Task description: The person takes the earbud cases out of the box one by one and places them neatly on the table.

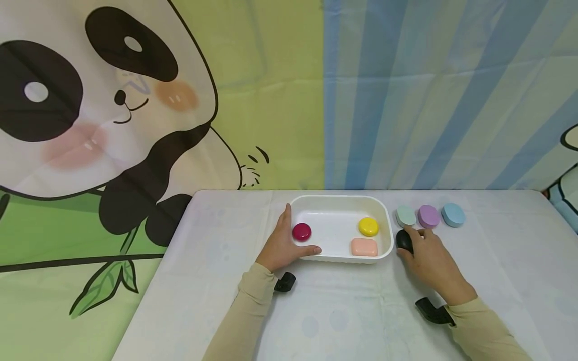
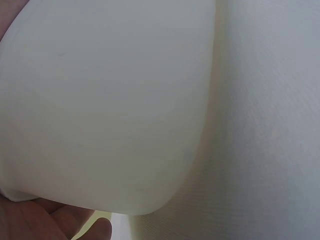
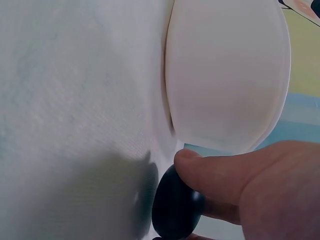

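Observation:
My left hand (image 1: 282,245) holds the left end of a white rectangular tray (image 1: 334,259), thumb along its front rim and fingers at its left side. Inside the tray lie a glossy crimson round piece (image 1: 301,231) near that hand, a yellow round piece (image 1: 368,226) and a pink rounded block (image 1: 364,247) towards the right. Just right of the tray, my right hand (image 1: 431,258) pinches a smooth black oval piece (image 3: 176,205) between thumb and fingers. Its dark shadow falls on the cloth close beside it; whether it touches the cloth I cannot tell.
Behind the right hand stand a mint round piece (image 1: 406,215), a purple one (image 1: 428,216) and a light blue one (image 1: 453,214) in a row. A white cloth (image 1: 334,321) covers the table. A panda-printed curtain (image 1: 271,100) hangs along its back edge.

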The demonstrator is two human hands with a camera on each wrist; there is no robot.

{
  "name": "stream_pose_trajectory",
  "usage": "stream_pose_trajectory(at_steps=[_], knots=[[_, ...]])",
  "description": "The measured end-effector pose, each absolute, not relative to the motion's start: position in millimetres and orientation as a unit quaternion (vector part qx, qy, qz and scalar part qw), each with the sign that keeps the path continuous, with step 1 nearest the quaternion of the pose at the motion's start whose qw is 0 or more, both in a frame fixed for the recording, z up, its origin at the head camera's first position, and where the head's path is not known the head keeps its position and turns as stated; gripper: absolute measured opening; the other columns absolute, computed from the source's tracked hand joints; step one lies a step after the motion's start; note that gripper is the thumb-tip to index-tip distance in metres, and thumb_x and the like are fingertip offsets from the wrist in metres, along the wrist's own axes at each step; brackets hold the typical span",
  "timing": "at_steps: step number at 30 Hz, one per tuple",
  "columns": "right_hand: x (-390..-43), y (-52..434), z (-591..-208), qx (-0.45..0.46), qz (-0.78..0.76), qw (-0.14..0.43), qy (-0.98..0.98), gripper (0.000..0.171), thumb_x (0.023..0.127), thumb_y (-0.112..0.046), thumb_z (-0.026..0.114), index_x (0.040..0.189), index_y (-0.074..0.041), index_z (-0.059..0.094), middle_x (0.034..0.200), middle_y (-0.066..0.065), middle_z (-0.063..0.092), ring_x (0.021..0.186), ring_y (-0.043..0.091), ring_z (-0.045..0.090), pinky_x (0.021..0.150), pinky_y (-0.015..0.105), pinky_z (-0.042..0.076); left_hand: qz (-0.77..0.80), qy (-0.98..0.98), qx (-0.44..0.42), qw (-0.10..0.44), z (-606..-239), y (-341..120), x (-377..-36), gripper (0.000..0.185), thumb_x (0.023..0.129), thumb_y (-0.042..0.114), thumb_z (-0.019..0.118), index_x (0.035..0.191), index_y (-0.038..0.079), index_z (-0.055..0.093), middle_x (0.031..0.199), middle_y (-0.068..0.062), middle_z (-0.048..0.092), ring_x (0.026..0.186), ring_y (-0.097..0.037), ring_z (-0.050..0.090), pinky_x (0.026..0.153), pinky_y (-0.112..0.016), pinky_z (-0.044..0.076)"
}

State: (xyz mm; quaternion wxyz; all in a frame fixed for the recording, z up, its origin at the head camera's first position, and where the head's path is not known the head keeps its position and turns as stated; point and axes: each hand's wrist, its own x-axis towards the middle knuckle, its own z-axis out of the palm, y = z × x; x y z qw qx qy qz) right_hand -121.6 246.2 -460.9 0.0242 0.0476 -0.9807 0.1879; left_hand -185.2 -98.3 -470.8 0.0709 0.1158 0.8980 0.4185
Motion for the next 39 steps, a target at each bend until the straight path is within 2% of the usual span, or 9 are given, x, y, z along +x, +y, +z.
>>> stream_pose_trajectory(at_steps=[8, 15, 21, 30, 39], knots=[[-122.5, 246.4, -463.3, 0.049, 0.188, 0.008, -0.981, 0.061, 0.092, -0.018, 0.073, 0.139, 0.012, 0.046, 0.121, 0.043, 0.05, 0.105, 0.055, 0.055, 0.085, 0.066, 0.049, 0.419, 0.898, 0.117, 0.07, -469.0, -98.0, -183.9, 0.141, 0.065, 0.061, 0.088, 0.163, 0.014, -0.002, 0.167, -0.005, 0.016, 0.146, -0.027, 0.033, 0.114, -0.046, 0.036], [-120.7, 246.8, -458.1, 0.029, 0.172, -0.001, -0.985, 0.067, 0.091, -0.025, 0.075, 0.14, 0.01, 0.046, 0.127, 0.043, 0.047, 0.109, 0.056, 0.051, 0.083, 0.068, 0.049, 0.422, 0.897, 0.113, 0.073, -467.2, -97.7, -183.5, 0.141, 0.065, 0.061, 0.088, 0.163, 0.014, -0.001, 0.167, -0.004, 0.016, 0.146, -0.028, 0.033, 0.114, -0.047, 0.036], [-117.3, 244.8, -445.9, 0.035, 0.174, 0.041, -0.983, 0.063, 0.089, -0.023, 0.076, 0.138, 0.009, 0.05, 0.127, 0.04, 0.048, 0.11, 0.056, 0.051, 0.08, 0.068, 0.049, 0.424, 0.896, 0.116, 0.072, -467.5, -97.8, -183.8, 0.141, 0.065, 0.061, 0.088, 0.163, 0.014, -0.002, 0.167, -0.004, 0.015, 0.146, -0.027, 0.032, 0.114, -0.047, 0.036], [-117.8, 240.9, -432.3, 0.094, 0.169, 0.145, -0.97, 0.057, 0.085, -0.015, 0.079, 0.132, 0.01, 0.056, 0.118, 0.037, 0.053, 0.101, 0.051, 0.055, 0.072, 0.064, 0.052, 0.422, 0.896, 0.113, 0.074, -468.2, -98.6, -183.7, 0.141, 0.065, 0.06, 0.089, 0.163, 0.015, -0.002, 0.167, -0.003, 0.015, 0.146, -0.026, 0.033, 0.114, -0.046, 0.036], [-118.7, 226.2, -417.7, 0.12, 0.187, 0.167, -0.961, 0.057, 0.083, -0.011, 0.081, 0.132, 0.008, 0.058, 0.119, 0.032, 0.056, 0.103, 0.046, 0.056, 0.073, 0.059, 0.054, 0.425, 0.895, 0.113, 0.071, -470.5, -98.9, -183.9, 0.141, 0.064, 0.061, 0.089, 0.163, 0.015, -0.001, 0.167, -0.002, 0.015, 0.145, -0.026, 0.033, 0.114, -0.047, 0.036]])
